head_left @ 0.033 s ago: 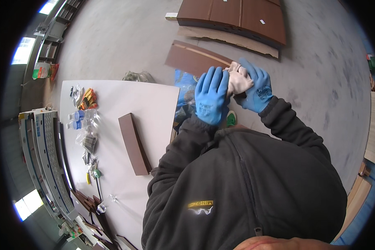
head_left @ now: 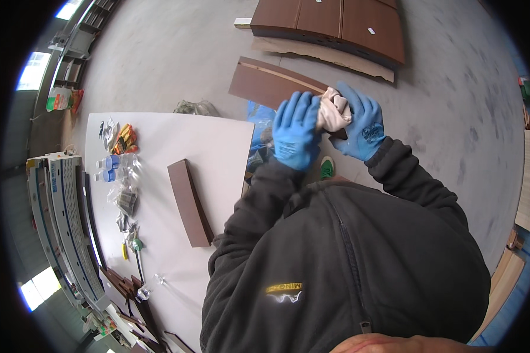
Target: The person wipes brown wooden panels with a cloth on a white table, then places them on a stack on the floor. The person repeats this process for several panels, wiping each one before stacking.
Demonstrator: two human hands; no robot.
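We hold a pale cloth [head_left: 334, 110] bunched between our two blue-gloved hands, raised before the chest: the right hand [head_left: 362, 125] clenches it, the left hand [head_left: 295, 130] presses its side. A brown strip [head_left: 189, 203] lies lengthwise on the white bench [head_left: 218, 141], left of and below the left hand.

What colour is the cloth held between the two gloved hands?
The cloth is pale pinkish beige, seen in the head view.

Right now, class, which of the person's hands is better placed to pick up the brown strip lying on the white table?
Probably the left hand: it is on the side of the brown strip on the white table, while the right hand grips the pale cloth.
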